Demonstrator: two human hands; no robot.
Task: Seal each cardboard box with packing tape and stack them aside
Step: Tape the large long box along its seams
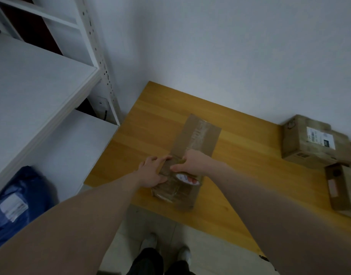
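Three cardboard boxes share the yellow wooden surface (240, 185), and the long brown cardboard box (198, 139) lying near its middle serves as the landmark. Far to the left of that box stands a white metal shelving unit (51, 86), and on its lower shelf lies a blue plastic parcel bag (22, 195) with a white label. Closer in, the left hand (152, 171) rests flat on the box's left near edge, fingers spread and straight, pressing the cardboard down. A strip of clear packing tape (197, 133) runs lengthwise along the top of the box, and more glossy tape wraps its near end. Just right of the left hand, on top of the box's near half, the right hand (192, 165) has its grip curled round a roll of clear packing tape (187, 178) with a red-and-white core label, holding the roll against the box top. Well to the right of the landmark, against the white wall (230, 56), sits a squat brown cardboard box with a white shipping label (309, 141). Nearer than that one, at the right edge of view, lies a brown cardboard box with a cut-out hand slot (341, 187); the two look close together, though whether they touch is unclear.
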